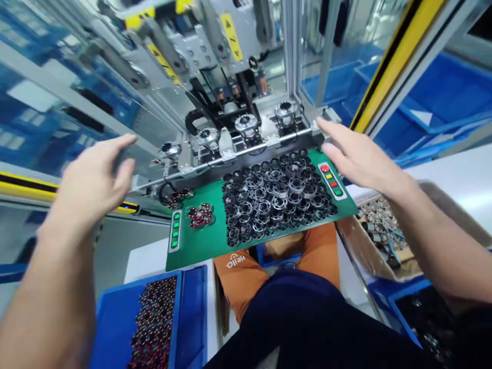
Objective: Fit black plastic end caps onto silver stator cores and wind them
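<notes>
My left hand (94, 179) and right hand (355, 154) open, empty. Four stator cores (246, 122) sit on far fixtures; wound stators (197, 221), left on green mat (205, 242), look done; heaped bare cores (280, 190), right, apparently remain.

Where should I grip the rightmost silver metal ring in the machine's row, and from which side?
Probably by opposite edges of its outer rim, from above and the near side: the silver metal ring sits face-up on a metal stand, rim exposed, while a silver metal post stands behind. The right hand is nearest.
</notes>
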A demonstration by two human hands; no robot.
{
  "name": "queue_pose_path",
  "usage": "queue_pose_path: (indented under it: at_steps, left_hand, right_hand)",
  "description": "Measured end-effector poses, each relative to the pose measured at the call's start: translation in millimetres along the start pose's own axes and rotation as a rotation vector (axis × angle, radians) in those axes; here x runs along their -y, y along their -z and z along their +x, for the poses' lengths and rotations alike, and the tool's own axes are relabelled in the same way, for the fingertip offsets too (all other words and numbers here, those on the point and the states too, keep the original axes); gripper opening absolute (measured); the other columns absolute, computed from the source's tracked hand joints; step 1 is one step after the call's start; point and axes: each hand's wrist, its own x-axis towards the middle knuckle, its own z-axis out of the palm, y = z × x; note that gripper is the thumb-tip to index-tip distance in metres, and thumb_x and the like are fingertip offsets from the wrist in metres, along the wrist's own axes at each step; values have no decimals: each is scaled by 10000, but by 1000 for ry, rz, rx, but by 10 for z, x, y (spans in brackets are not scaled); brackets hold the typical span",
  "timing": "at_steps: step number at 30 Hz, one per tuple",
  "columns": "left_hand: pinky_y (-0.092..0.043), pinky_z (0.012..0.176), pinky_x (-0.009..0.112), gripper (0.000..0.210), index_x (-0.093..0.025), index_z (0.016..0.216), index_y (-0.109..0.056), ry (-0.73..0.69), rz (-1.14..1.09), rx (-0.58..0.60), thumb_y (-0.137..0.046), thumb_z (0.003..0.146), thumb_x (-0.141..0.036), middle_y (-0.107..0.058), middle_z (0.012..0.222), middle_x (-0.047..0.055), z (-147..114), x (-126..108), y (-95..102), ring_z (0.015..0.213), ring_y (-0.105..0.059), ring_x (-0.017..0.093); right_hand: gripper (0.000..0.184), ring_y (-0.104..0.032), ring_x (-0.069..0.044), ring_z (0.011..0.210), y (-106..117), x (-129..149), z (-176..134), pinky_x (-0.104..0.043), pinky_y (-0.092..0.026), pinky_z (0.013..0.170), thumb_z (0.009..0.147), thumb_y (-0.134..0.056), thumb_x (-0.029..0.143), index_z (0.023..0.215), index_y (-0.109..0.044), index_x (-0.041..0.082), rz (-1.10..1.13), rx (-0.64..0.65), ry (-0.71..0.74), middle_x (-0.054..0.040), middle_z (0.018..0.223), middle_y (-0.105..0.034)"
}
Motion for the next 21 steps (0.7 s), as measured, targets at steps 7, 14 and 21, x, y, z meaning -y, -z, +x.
queue_pose_path:
  at_steps: [7, 14, 21]
  left_hand:
    - [-369, 1583, 680, 883, 0, 1842, -494, 3, -80, 52, -457, 1126, -515, -538, 1951, 294, 800, 529, -1009, 1880, -462, 442]
    - [-321, 1582, 739, 930, -52, 1905, -463, 79, -99, 38, -542, 1027, -348, -437, 2030, 254, 820, 803, -1313, 1914, -382, 492]
    - [-449, 1476, 799, 875, -137, 1828, -613, 130, -92, 137, -632, 976, -332, -591, 1932, 247, 1031, 790, -1072, 1780, -561, 548]
  right_hand:
    - [752, -447, -472, 1913, -645, 1, 1797, -725, -427, 1551, 1254, -577, 378, 1908, -494, 17, -345, 163, -69, -345, 2013, -438]
    - [552, -772, -369, 1522, -705, -242, 1797, -640, -700, 1271, 1186, -872, 479, 1659, -747, 223, -518, 148, -78, -165, 1733, -731]
    - [523, -804, -346, 1447, -616, -94, 2041, -606, -726, 1219, 1183, -875, 485, 1616, -765, 213, -601, 231, -134, -155, 1659, -770]
